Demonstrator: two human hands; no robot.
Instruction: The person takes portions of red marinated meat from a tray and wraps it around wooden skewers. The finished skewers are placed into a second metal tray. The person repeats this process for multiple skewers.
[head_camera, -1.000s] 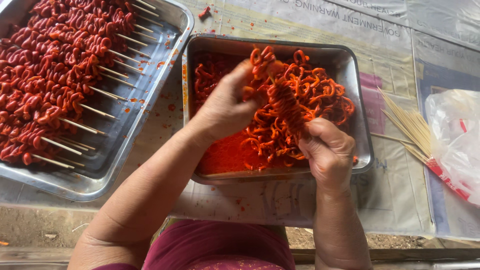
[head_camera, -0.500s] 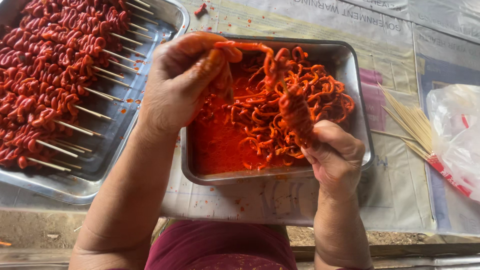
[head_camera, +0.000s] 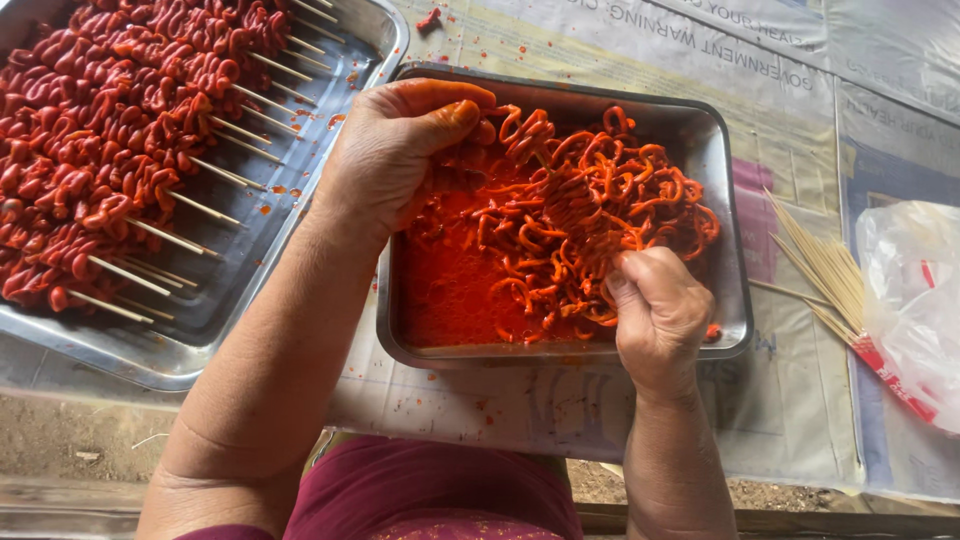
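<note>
Head view, looking straight down at a tabletop (head_camera: 520, 405) covered with sheets of printed paper. At the far left sits a large metal tray (head_camera: 215, 310) packed with finished skewers (head_camera: 110, 130): rows of red, sauce-coated curled pieces threaded on thin wooden sticks, whose bare ends point toward the tray's right side.

Just right of it, the left hand (head_camera: 385, 165) hovers over the left end of a smaller metal pan (head_camera: 725, 200). Its fingers (head_camera: 440, 105) are curled inward and stained orange with sauce, closed around a few red strips at the pan's upper left corner.

The pan holds a tangled heap of curled red-orange strips (head_camera: 590, 215), piled mostly toward its middle and right, with a pool of bright red sauce (head_camera: 450, 295) showing on the bare bottom at the left.

The right hand (head_camera: 660, 315) rests over the pan's near right edge. Its fingers are bunched into a tight pinch on a clump of strips lifted from the heap; whether a stick is held in that pinch cannot be told.

Further right, on the paper, lies a bundle of bare wooden sticks (head_camera: 815, 260), fanned out and bound near one end with a red band. At the far right edge is a crumpled clear plastic bag (head_camera: 915, 300), touching the bundle.
</note>
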